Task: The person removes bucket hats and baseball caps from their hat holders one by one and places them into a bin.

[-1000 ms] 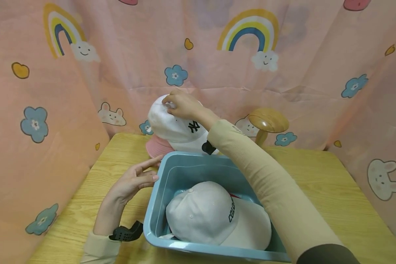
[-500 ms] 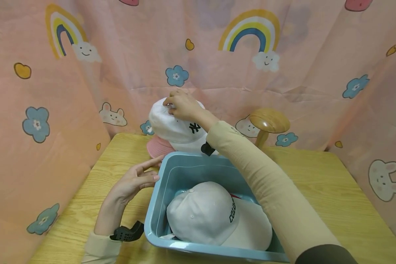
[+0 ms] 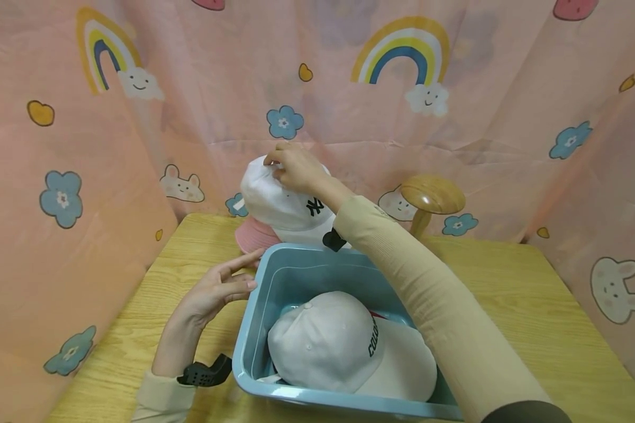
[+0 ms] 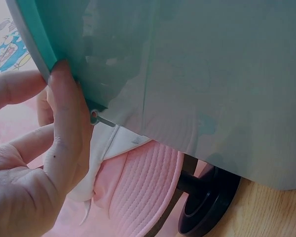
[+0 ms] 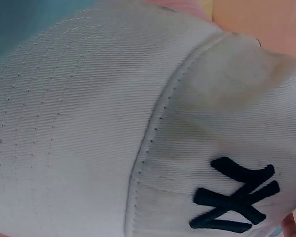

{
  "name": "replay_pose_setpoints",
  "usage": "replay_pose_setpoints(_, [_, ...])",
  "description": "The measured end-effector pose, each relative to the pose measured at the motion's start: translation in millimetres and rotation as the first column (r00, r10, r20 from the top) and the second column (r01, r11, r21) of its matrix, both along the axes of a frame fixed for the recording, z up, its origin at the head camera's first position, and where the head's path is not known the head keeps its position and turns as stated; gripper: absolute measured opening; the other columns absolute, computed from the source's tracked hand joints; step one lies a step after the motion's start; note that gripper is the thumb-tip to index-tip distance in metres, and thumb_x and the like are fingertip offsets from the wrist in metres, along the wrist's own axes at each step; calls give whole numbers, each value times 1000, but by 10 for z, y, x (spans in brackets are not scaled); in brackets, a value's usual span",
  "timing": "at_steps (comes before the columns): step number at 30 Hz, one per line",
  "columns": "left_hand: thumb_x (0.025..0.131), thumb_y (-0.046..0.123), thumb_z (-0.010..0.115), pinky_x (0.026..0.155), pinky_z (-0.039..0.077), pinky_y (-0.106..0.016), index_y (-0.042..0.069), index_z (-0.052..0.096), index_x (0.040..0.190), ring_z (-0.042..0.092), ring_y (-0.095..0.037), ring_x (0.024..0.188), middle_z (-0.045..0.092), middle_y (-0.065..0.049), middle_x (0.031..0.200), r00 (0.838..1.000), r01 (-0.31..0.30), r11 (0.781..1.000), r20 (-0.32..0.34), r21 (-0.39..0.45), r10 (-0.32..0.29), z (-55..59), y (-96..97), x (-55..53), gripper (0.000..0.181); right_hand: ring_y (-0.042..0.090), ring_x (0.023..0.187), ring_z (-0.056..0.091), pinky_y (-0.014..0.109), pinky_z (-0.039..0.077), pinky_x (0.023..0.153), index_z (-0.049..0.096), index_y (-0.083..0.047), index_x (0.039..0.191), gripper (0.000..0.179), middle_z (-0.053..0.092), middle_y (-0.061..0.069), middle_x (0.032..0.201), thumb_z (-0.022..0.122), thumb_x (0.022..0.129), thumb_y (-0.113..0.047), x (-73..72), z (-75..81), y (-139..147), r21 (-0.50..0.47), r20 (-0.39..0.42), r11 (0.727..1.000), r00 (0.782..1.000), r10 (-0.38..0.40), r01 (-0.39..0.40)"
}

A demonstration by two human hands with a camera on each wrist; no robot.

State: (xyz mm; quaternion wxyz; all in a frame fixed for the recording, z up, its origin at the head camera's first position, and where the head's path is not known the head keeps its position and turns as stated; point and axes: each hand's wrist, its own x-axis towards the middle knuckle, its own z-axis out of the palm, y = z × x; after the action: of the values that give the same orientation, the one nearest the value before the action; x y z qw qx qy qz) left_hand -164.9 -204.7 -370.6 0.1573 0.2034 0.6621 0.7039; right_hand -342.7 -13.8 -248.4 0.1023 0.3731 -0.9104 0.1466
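Observation:
My right hand (image 3: 298,170) pinches the top of a white baseball cap (image 3: 264,194) with a dark NY logo. In the right wrist view, the cap's brim and embroidered logo (image 5: 237,197) fill most of the picture. My left hand (image 3: 217,288) rests its fingertips against the outer left rim of a blue plastic bin (image 3: 243,335). A second white cap (image 3: 323,341), with dark lettering above its brim, lies crown up in the bin. Under the held cap, a pink cap's brim (image 3: 256,235) sticks out to the left.
A mushroom-shaped wooden hat stand (image 3: 433,194) stands at the back right of the wooden table (image 3: 508,305). In the left wrist view, a round black base (image 4: 209,202) shows beside the pink brim. A pink printed curtain (image 3: 328,111) hangs behind.
Everything in the head view shifts very slightly with the camera. Both hands stay in place, the right at the white cap's crown and the left at the bin's rim.

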Motion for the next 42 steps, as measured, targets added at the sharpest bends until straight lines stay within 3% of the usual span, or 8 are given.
replay_pose_setpoints(11, [92, 2, 56, 85, 55, -28, 0, 28, 150, 68, -7, 92, 55, -3, 120, 1000, -1, 1000, 12, 7, 1, 1, 17, 2, 64, 24, 122, 52, 36, 44, 101, 65, -14, 120, 29, 60, 5, 127, 52, 96, -8, 72, 103, 67, -35, -12, 999, 1000, -27, 26])
replay_pose_setpoints(23, [91, 2, 57, 83, 56, -28, -1, 27, 150, 67, -7, 92, 56, -1, 120, 1000, -7, 1000, 22, 8, 7, 1, 30, 13, 66, 24, 114, 56, 35, 44, 99, 68, -11, 116, 28, 63, 7, 118, 54, 93, -5, 104, 130, 139, -107, -24, 994, 999, -31, 28])
replay_pose_setpoints(36, [92, 2, 56, 85, 55, -27, 0, 27, 150, 67, -6, 94, 54, -1, 120, 1000, -3, 1000, 18, -2, 3, 3, 13, 11, 65, 26, 114, 54, 36, 45, 99, 68, -9, 116, 31, 62, 10, 115, 52, 92, 1, 172, 196, 276, -232, 45, 971, 998, -38, 48])
replay_pose_setpoints(42, [92, 3, 57, 86, 54, -25, -3, 26, 149, 67, -5, 93, 63, 3, 111, 1000, 1, 1000, 13, 3, -1, 8, 3, 2, 66, 25, 114, 55, 37, 45, 100, 69, -8, 116, 31, 62, 10, 117, 52, 92, 2, 205, 230, 330, -274, 41, 961, 999, -27, 37])
